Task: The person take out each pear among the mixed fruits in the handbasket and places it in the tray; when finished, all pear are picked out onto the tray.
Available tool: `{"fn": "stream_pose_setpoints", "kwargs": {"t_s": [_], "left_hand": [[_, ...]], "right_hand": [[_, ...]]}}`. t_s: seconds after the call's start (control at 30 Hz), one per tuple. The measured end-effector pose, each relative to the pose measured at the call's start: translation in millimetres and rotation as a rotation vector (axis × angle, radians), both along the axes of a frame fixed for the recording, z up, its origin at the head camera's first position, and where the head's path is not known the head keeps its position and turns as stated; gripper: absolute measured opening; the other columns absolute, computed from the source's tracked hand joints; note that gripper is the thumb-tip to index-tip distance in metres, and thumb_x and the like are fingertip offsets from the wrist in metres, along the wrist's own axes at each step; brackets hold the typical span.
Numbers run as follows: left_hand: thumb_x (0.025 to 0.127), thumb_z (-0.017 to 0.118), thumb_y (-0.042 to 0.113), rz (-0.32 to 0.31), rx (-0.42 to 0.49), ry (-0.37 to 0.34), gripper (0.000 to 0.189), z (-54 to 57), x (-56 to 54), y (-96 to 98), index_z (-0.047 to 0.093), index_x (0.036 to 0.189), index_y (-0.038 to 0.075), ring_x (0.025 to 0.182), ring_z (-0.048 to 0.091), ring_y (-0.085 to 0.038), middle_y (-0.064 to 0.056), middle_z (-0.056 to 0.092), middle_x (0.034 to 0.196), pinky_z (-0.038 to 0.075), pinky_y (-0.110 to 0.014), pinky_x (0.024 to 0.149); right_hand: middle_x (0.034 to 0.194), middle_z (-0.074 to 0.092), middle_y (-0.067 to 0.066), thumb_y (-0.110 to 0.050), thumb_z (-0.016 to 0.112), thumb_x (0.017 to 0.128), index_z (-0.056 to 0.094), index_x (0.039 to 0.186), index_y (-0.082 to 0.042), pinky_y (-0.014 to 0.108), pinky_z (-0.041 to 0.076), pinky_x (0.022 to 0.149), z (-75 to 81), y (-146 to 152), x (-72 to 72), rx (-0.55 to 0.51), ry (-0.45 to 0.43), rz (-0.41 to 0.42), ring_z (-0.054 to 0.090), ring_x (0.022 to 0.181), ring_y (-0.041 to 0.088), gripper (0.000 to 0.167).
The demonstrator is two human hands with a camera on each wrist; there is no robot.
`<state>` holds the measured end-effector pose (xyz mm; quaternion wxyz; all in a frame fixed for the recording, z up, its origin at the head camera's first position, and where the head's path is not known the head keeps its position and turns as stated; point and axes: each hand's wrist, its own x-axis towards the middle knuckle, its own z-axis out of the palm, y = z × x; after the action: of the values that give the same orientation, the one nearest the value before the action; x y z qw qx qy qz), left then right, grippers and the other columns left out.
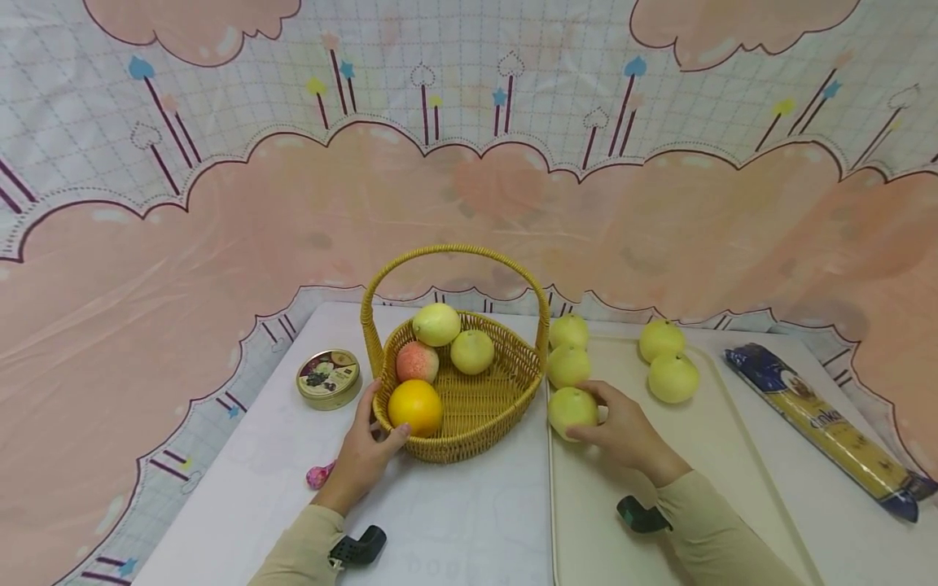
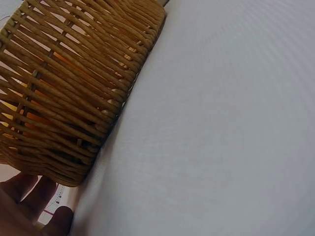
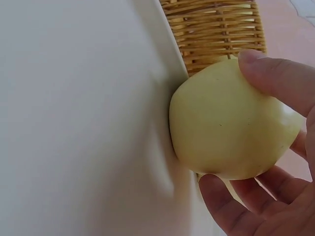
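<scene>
each beige sleeve has a stubby, bent black device near its end.

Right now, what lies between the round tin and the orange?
In the head view, part of the left hand and the basket wall separate tin from orange.

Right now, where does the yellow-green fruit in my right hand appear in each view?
Head: yellow-green fruit slightly right of centre, lower half, in your right hand.
Left wrist: not in it.
Right wrist: large, right of centre, at mid-height.
Shared landmark: the wicker basket, near centre, upper left and upper right, respectively.
</scene>
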<state>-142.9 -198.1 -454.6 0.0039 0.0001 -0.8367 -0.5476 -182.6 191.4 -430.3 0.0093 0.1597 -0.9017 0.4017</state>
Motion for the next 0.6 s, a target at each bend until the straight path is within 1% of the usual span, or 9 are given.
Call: {"fn": "stream_pose_setpoints", "kwargs": {"t_s": [0.17, 0.4, 0.6], "left_hand": [[0.096, 0.066, 0.032, 0.002, -0.011, -0.001, 0.088, -0.8, -0.8, -0.1, 0.009, 0.16, 0.015, 0.142, 0.029, -0.046, -0.021, 0.014, 0.164, 0.027, -0.058, 0.113], [0.097, 0.065, 0.031, -0.004, -0.001, 0.007, 0.086, 0.4, 0.4, 0.7, 0.009, 0.16, 0.014, 0.136, 0.038, -0.045, -0.023, 0.018, 0.162, 0.031, -0.059, 0.112], [0.097, 0.065, 0.032, -0.001, -0.016, 0.005, 0.086, 1.3, 0.6, 1.0, 0.009, 0.16, 0.015, 0.136, 0.039, -0.044, -0.022, 0.018, 0.162, 0.031, -0.06, 0.112]], "right_hand": [[0.132, 0.058, 0.022, -0.027, 0.084, 0.082, 0.052, 0.135, 0.003, 0.059, 0.044, 0.099, 0.5, -0.9, -0.7, -0.01, -0.025, -0.009, 0.054, 0.121, 0.044, 0.069], [0.134, 0.056, 0.025, -0.026, 0.083, 0.082, 0.05, 0.136, 0.004, 0.059, 0.042, 0.101, -0.4, -2.9, -3.9, 0.0, -0.024, -0.035, 0.052, 0.123, 0.044, 0.07], [0.135, 0.055, 0.028, -0.026, 0.083, 0.082, 0.05, 0.136, 0.005, 0.06, 0.041, 0.101, -2.5, -3.7, -5.6, -0.005, -0.028, -0.043, 0.051, 0.124, 0.045, 0.07]]}}
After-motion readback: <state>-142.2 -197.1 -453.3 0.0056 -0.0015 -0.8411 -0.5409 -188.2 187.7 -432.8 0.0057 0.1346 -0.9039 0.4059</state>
